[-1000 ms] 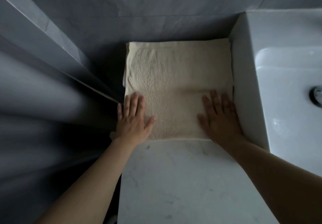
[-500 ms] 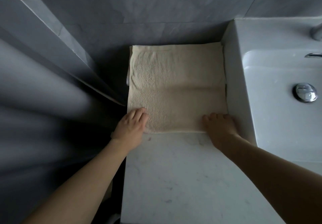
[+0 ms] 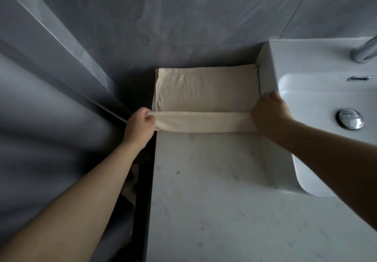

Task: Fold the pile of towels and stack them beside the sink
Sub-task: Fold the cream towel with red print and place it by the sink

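Note:
A beige towel (image 3: 206, 90) lies flat on the white marble counter (image 3: 214, 190), pushed against the grey back wall and the left side of the white sink (image 3: 306, 90). Its near edge is lifted and rolled back over the rest as a narrow band. My left hand (image 3: 140, 127) grips the left end of that lifted edge. My right hand (image 3: 269, 112) grips the right end, close to the sink's side wall. Both hands hold the edge slightly above the counter.
A chrome faucet (image 3: 363, 51) and drain plug (image 3: 349, 118) belong to the sink at right. Grey tiled walls close off the back and left. A dark gap (image 3: 142, 190) runs along the counter's left edge, with some pale cloth down in it.
Both hands went from pressing flat on the towel to curling round its near edge. They have lifted that edge and carried it away from me over the towel.

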`<state>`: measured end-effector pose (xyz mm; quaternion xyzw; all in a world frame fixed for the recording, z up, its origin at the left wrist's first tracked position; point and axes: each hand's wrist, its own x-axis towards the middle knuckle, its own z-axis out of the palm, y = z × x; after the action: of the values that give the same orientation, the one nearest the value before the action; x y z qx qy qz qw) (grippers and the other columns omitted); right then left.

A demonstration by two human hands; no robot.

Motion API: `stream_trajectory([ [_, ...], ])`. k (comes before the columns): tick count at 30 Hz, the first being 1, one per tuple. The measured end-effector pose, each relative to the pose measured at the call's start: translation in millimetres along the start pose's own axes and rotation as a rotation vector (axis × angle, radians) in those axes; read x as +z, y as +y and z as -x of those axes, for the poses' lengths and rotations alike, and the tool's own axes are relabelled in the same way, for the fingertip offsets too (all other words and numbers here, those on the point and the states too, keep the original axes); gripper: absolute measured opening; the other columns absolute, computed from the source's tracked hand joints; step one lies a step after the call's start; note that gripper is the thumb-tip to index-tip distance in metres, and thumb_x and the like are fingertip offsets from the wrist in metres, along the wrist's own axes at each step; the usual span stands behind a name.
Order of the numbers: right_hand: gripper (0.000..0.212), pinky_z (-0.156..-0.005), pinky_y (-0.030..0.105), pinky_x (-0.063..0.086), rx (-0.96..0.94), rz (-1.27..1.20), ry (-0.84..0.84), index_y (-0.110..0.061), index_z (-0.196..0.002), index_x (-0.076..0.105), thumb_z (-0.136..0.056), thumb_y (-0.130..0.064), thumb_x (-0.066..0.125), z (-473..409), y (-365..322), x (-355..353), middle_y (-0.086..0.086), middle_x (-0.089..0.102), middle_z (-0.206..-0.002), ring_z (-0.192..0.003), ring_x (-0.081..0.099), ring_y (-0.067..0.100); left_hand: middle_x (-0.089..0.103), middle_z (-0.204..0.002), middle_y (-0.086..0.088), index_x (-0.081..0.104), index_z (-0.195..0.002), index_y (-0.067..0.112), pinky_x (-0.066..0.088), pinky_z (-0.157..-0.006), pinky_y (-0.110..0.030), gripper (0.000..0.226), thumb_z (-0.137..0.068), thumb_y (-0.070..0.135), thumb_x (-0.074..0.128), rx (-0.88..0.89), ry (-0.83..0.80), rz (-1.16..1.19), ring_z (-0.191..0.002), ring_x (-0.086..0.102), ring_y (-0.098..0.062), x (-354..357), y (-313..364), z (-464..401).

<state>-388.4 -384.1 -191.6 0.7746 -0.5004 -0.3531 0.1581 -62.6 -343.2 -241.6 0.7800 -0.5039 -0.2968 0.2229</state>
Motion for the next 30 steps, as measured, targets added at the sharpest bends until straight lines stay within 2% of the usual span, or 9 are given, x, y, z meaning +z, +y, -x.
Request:
stream_trajectory([
  [3, 0.037, -0.105, 0.039, 0.024, 0.062, 0.107, -0.004, -0.022, -0.124, 0.06, -0.092, -0.029, 0.043, -23.0, 29.5, -16.0, 0.002, 0.055, -0.129, -0.124, 0.042, 0.025, 0.058, -0.091, 0.004, 0.059, -0.107, 0.021, 0.044, -0.062, -0.025, 0.016, -0.097, 0.018, 0.047, -0.116, 0.072, 0.223, -0.079, 0.055, -0.008, 2.9, 22.7, -34.8],
  [7, 0.038, -0.111, 0.04, 0.02, 0.124, 0.186, -0.004, -0.022, -0.127, 0.058, -0.094, -0.028, 0.042, -65.5, 54.9, -30.8, 0.003, 0.052, -0.136, -0.13, 0.038, 0.027, 0.061, -0.096, -0.003, 0.058, -0.1, 0.015, 0.049, -0.07, -0.03, 0.014, -0.097, 0.016, 0.045, -0.204, 0.14, 0.314, -0.083, 0.059, -0.018, 9.0, 39.1, -81.2],
  [11, 0.027, -0.101, 0.036, 0.033, 0.124, 0.236, -0.026, -0.022, -0.112, 0.064, -0.094, -0.031, 0.046, -112.8, 67.0, -32.5, 0.0, 0.062, -0.119, -0.113, 0.053, 0.021, 0.066, -0.105, -0.011, 0.063, -0.105, 0.007, 0.052, -0.076, -0.033, 0.021, -0.096, 0.017, 0.047, -0.226, 0.188, 0.282, -0.087, 0.061, -0.022, 19.8, 42.9, -124.6],
  [15, 0.017, -0.072, 0.035, 0.041, 0.097, 0.069, -0.111, -0.013, -0.106, 0.063, -0.095, -0.022, 0.054, -139.3, 63.5, -17.2, 0.003, 0.063, -0.102, -0.096, 0.058, 0.026, 0.068, -0.113, -0.016, 0.067, -0.11, 0.002, 0.052, -0.083, -0.035, 0.027, -0.097, 0.018, 0.049, -0.19, 0.22, 0.189, -0.104, 0.065, -0.029, 31.1, 48.0, -154.4],
  [19, 0.015, -0.078, 0.039, 0.046, 0.106, -0.387, 0.066, -0.008, -0.094, 0.069, -0.091, -0.016, 0.057, -158.3, 71.3, -4.2, 0.013, 0.068, -0.093, -0.093, 0.064, 0.032, 0.068, -0.099, -0.016, 0.066, -0.095, 0.002, 0.041, -0.069, -0.026, 0.022, -0.097, 0.017, 0.05, -0.169, 0.246, 0.125, -0.099, 0.065, -0.031, 40.5, 48.1, -171.1],
  [23, 0.018, -0.079, 0.04, 0.048, 0.081, -0.154, 0.042, -0.01, -0.099, 0.07, -0.09, -0.018, 0.056, -172.6, 59.3, -6.0, 0.009, 0.07, -0.097, -0.097, 0.064, 0.031, 0.069, -0.105, -0.015, 0.067, -0.103, 0.002, 0.036, -0.069, -0.023, 0.023, -0.097, 0.02, 0.055, -0.135, 0.296, 0.045, -0.1, 0.065, -0.028, 46.0, 46.4, -174.9],
  [26, 0.024, -0.064, 0.035, 0.039, 0.041, 0.102, -0.085, -0.013, -0.104, 0.069, -0.089, -0.011, 0.051, -171.6, 48.8, -6.4, 0.005, 0.068, -0.102, -0.094, 0.062, 0.03, 0.067, -0.107, -0.012, 0.063, -0.107, 0.002, 0.034, -0.071, -0.021, 0.021, -0.096, 0.019, 0.056, -0.131, 0.325, 0.054, -0.096, 0.061, -0.025, 49.8, 46.0, -172.0],
  [28, 0.023, -0.063, 0.036, 0.037, 0.07, 0.052, -0.046, -0.01, -0.105, 0.066, -0.09, -0.008, 0.048, -173.3, 47.3, -1.1, 0.009, 0.067, -0.103, -0.093, 0.062, 0.033, 0.064, -0.104, -0.011, 0.06, -0.108, 0.002, 0.031, -0.068, -0.017, 0.019, -0.096, 0.017, 0.055, -0.125, 0.347, 0.077, -0.096, 0.06, -0.026, 49.6, 49.7, -166.6],
  [30, 0.026, -0.068, 0.039, 0.039, 0.175, -0.215, 0.073, -0.005, -0.115, 0.057, -0.092, -0.011, 0.044, -171.1, 41.4, 0.9, 0.017, 0.062, -0.11, -0.099, 0.059, 0.037, 0.06, -0.114, -0.016, 0.057, -0.114, 0.001, 0.035, -0.076, -0.019, 0.023, -0.093, 0.011, 0.054, -0.005, 0.408, 0.015, -0.106, 0.058, -0.032, 49.6, 53.9, -155.8],
])
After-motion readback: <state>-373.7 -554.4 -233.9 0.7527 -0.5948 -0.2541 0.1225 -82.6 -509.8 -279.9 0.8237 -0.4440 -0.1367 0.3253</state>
